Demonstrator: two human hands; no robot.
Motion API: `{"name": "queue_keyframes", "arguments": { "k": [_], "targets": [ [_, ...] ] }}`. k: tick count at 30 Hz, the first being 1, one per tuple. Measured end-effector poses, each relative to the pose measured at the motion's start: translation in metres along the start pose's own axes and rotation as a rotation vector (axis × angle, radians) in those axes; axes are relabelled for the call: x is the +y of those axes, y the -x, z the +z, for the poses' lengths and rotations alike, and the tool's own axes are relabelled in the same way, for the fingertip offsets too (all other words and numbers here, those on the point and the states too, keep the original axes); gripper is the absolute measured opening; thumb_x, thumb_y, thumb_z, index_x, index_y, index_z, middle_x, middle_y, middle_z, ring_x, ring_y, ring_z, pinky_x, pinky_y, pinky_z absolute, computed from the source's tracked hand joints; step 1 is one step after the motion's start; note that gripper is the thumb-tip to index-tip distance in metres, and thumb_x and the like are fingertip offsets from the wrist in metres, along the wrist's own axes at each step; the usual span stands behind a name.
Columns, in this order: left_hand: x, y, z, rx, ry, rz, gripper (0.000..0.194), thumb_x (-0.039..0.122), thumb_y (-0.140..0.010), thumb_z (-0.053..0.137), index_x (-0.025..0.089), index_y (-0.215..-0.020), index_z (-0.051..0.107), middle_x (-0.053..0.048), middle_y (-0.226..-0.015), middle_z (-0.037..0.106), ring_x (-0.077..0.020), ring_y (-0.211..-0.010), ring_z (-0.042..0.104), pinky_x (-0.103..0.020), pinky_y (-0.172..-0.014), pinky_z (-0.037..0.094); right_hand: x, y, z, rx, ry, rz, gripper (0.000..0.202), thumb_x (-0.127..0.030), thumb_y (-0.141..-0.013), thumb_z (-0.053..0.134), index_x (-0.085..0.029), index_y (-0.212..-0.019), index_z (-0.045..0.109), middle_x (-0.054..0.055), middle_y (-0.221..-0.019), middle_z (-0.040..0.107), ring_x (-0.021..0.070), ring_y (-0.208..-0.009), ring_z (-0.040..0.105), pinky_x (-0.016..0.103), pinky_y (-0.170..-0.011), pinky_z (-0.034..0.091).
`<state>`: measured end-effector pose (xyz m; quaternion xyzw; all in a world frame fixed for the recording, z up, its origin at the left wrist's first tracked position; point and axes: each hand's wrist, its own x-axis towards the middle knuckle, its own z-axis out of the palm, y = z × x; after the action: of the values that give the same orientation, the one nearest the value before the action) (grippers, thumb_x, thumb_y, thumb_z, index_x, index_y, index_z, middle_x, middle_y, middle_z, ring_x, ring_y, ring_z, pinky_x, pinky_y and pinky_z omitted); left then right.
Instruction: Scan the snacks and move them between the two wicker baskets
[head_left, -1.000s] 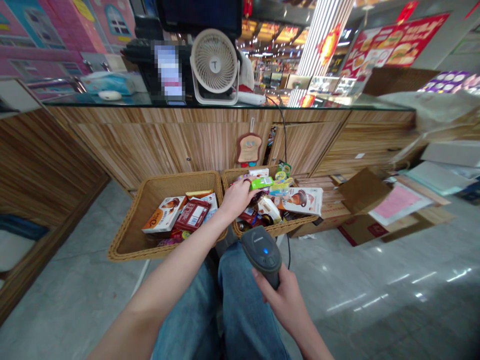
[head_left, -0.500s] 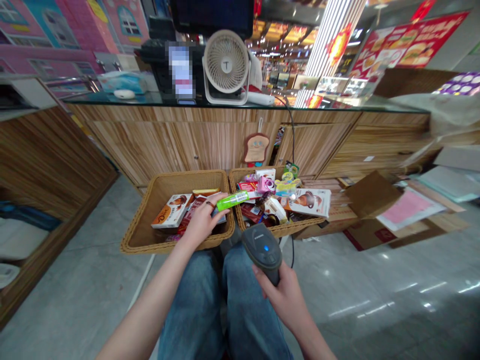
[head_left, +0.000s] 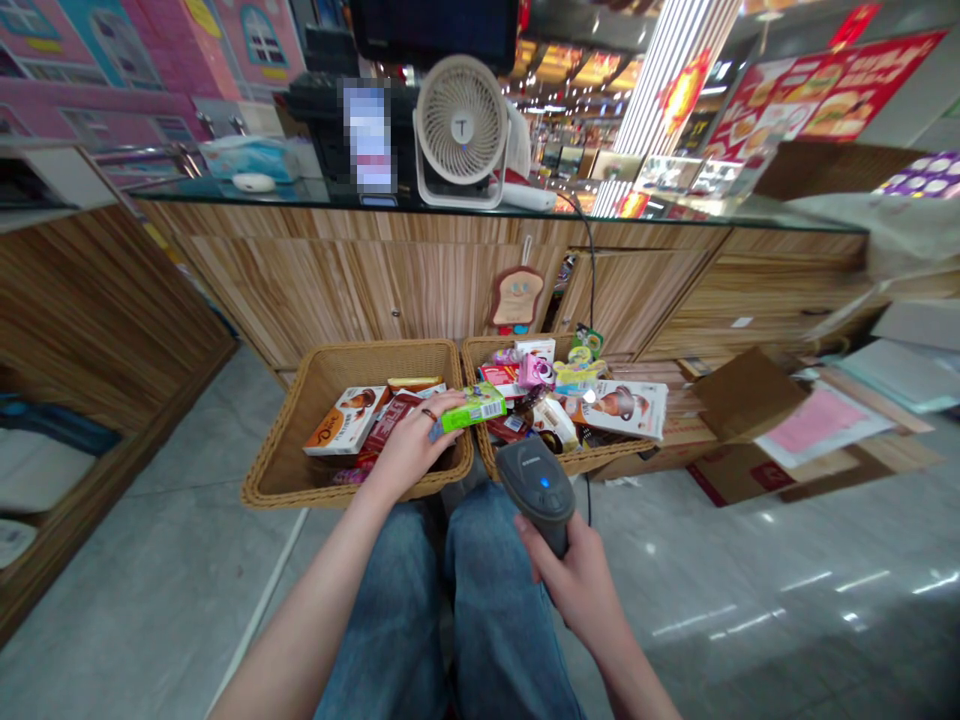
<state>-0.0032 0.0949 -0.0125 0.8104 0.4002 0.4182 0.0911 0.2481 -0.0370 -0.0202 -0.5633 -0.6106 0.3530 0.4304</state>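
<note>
My left hand (head_left: 418, 435) grips a small green packet (head_left: 480, 406) with a barcode on its upper side, over the inner rims of two wicker baskets. The left basket (head_left: 281, 445) holds a white and brown box (head_left: 349, 420) and dark red packs (head_left: 394, 415). In the right basket (head_left: 592, 460) lie a pink item (head_left: 535, 370), a long white box (head_left: 626, 408) and several other packages. My right hand (head_left: 574, 575) is closed round the handle of a dark grey scanner (head_left: 538, 487) with a lit blue light, its head near the right basket's front rim.
Behind the baskets stands a wood-grain counter (head_left: 315, 290) with a fan (head_left: 463, 125) and a monitor on top. A toast-shaped figure (head_left: 517, 296) hangs on its front. An open cardboard box (head_left: 731, 470) is on the floor at right. A cable hangs behind the right basket.
The green packet has turned, showing a wider face, and moved slightly right with my left hand. The scanner has shifted slightly right in my right hand.
</note>
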Motion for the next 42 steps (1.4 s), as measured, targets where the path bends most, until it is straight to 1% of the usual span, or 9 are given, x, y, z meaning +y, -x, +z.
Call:
{"name": "queue_keyframes", "arguments": {
  "k": [11,17,23,26,31,33,35,37,42],
  "targets": [
    [-0.0010,0.0020,0.0013,-0.022,-0.002,-0.017,0.039,0.020,-0.100,0.059,0.025,-0.139,0.058,-0.010,-0.146,0.065,-0.0242,-0.139,0.059,-0.051,-0.120,0.047,-0.0059,-0.0010,-0.0015,0.025,0.028,-0.041,0.039,-0.056,-0.098,0.063,-0.021,-0.081,0.063,-0.004,-0.047,0.054,0.0158,-0.043,0.053,0.023,-0.046,0.043],
    [-0.0029,0.0035,0.0026,-0.027,0.001,-0.028,0.038,0.021,-0.101,0.058,0.025,-0.139,0.057,-0.011,-0.147,0.064,-0.0237,-0.143,0.056,-0.050,-0.120,0.047,-0.0051,-0.0013,-0.0010,0.014,0.025,-0.052,0.036,-0.053,-0.098,0.062,-0.020,-0.082,0.063,-0.004,-0.047,0.054,0.0158,-0.042,0.054,0.023,-0.047,0.045],
    [0.0008,0.0023,0.0023,-0.021,-0.015,-0.032,0.035,0.025,-0.103,0.056,0.025,-0.137,0.059,-0.010,-0.140,0.068,-0.0238,-0.135,0.063,-0.050,-0.118,0.049,-0.0038,0.0001,-0.0002,0.033,0.046,-0.060,0.034,-0.051,-0.098,0.063,-0.020,-0.084,0.064,-0.005,-0.047,0.053,0.0158,-0.043,0.051,0.023,-0.046,0.043],
    [0.0025,0.0029,0.0023,0.053,-0.048,-0.072,0.033,0.030,-0.104,0.056,0.025,-0.137,0.060,-0.009,-0.134,0.072,-0.0237,-0.130,0.066,-0.046,-0.114,0.052,-0.0032,0.0012,0.0003,0.021,0.037,-0.050,0.034,-0.052,-0.098,0.063,-0.020,-0.085,0.064,-0.005,-0.046,0.054,0.0155,-0.041,0.051,0.023,-0.044,0.042],
    [0.0006,0.0048,-0.0011,0.269,-0.142,-0.280,0.036,0.039,-0.101,0.062,0.024,-0.134,0.062,-0.010,-0.124,0.075,-0.0271,-0.115,0.072,-0.044,-0.102,0.058,-0.0011,0.0031,-0.0003,0.016,0.029,-0.043,0.036,-0.053,-0.099,0.063,-0.019,-0.085,0.065,-0.004,-0.047,0.055,0.0158,-0.042,0.053,0.023,-0.045,0.044],
    [-0.0004,0.0045,-0.0031,0.359,-0.165,-0.339,0.040,0.039,-0.100,0.063,0.023,-0.136,0.060,-0.012,-0.129,0.073,-0.0280,-0.118,0.071,-0.046,-0.104,0.057,-0.0006,0.0036,-0.0008,0.016,0.031,-0.031,0.038,-0.055,-0.099,0.063,-0.019,-0.086,0.066,-0.004,-0.047,0.056,0.0162,-0.043,0.054,0.023,-0.045,0.044],
    [-0.0007,0.0036,-0.0043,0.427,-0.183,-0.340,0.043,0.037,-0.100,0.063,0.023,-0.140,0.056,-0.014,-0.137,0.068,-0.0285,-0.128,0.065,-0.049,-0.112,0.052,-0.0006,0.0039,-0.0011,0.011,0.026,-0.015,0.039,-0.056,-0.099,0.063,-0.019,-0.087,0.066,-0.003,-0.047,0.056,0.0166,-0.042,0.054,0.023,-0.044,0.044],
    [-0.0003,0.0026,-0.0045,0.435,-0.195,-0.300,0.043,0.035,-0.100,0.062,0.023,-0.141,0.054,-0.014,-0.141,0.064,-0.0284,-0.135,0.060,-0.051,-0.117,0.047,-0.0009,0.0040,-0.0015,0.006,0.018,-0.008,0.039,-0.057,-0.098,0.062,-0.019,-0.088,0.066,-0.003,-0.047,0.057,0.0168,-0.042,0.053,0.023,-0.043,0.043],
    [0.0011,0.0006,-0.0015,0.346,-0.210,-0.212,0.037,0.031,-0.101,0.060,0.021,-0.136,0.057,-0.015,-0.141,0.063,-0.0286,-0.136,0.058,-0.053,-0.120,0.044,-0.0014,0.0044,-0.0028,0.023,0.027,-0.041,0.036,-0.053,-0.098,0.062,-0.020,-0.085,0.066,-0.004,-0.047,0.054,0.0162,-0.043,0.052,0.023,-0.045,0.044]
  ]
}}
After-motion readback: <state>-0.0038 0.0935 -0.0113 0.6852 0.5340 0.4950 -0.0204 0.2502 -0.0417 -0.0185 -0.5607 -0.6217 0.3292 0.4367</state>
